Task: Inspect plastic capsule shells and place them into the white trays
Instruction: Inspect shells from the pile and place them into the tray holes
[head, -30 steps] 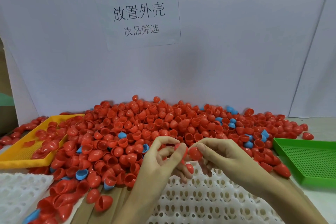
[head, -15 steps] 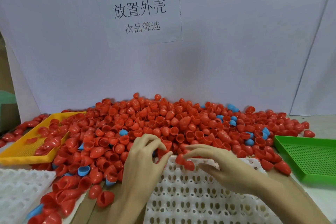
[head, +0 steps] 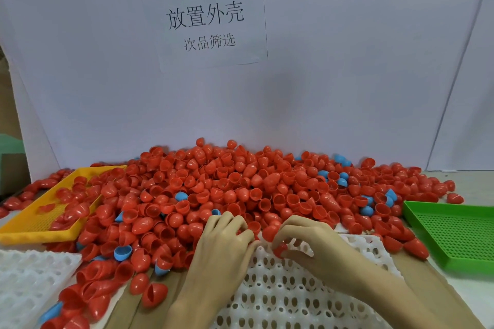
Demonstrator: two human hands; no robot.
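Observation:
A big heap of red capsule shells point(head: 240, 181), with a few blue shells point(head: 181, 196) mixed in, fills the table's middle. A white perforated tray point(head: 280, 299) lies in front of me. My right hand point(head: 312, 245) rests at the tray's far edge, with its fingertips pinching a red shell point(head: 279, 250) down onto the tray. My left hand point(head: 224, 245) lies at the tray's far left corner, its fingers curled into the edge of the heap; whether it holds a shell is hidden.
A yellow mesh tray point(head: 29, 224) with several red shells sits at the left. A green mesh tray point(head: 454, 235) stands at the right. A second white tray point(head: 24, 280) lies at the near left. A white backboard with a paper sign point(head: 205, 18) stands behind.
Both hands dropped from in front of me down to the white tray's far edge. The right hand carried a red shell down onto the tray; the left reached into the heap.

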